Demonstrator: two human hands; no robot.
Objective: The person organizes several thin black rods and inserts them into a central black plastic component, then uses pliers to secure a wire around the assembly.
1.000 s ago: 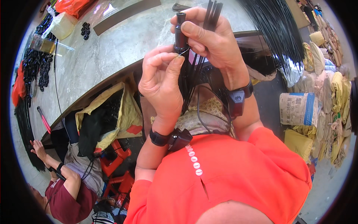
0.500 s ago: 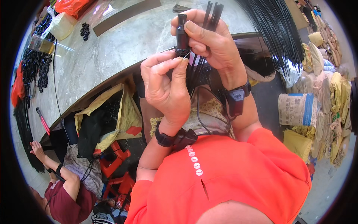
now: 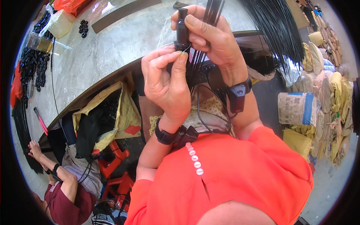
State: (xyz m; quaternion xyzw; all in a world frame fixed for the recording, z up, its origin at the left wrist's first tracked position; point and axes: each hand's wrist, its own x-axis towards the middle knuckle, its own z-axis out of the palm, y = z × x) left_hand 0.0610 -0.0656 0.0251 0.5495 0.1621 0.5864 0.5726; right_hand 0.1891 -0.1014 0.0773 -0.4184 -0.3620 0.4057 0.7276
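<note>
My right hand (image 3: 219,45) is closed around a black bottle-shaped plastic part (image 3: 182,32), held upright with its flared narrow end at the top. Several long, thin black strips (image 3: 214,13) pass through the same hand and hang below it. My left hand (image 3: 168,82) is in a pinch, thumb against forefinger, right at the ribbed lower end of the black part. A thin, pale sliver shows by those fingertips; what it is cannot be made out. Both hands are raised over the near edge of the grey table (image 3: 123,48).
A large bundle of black strips (image 3: 277,33) overhangs the table at right. On the table lie a dark flat bar (image 3: 125,15), black clustered pieces (image 3: 83,28) and pink-handled pliers (image 3: 42,122). An open yellow sack (image 3: 129,116) stands below. A co-worker's hands (image 3: 35,151) are at lower left.
Both hands and the black part sit slightly higher in the picture, with the grip unchanged. The co-worker's hands have shifted a little.
</note>
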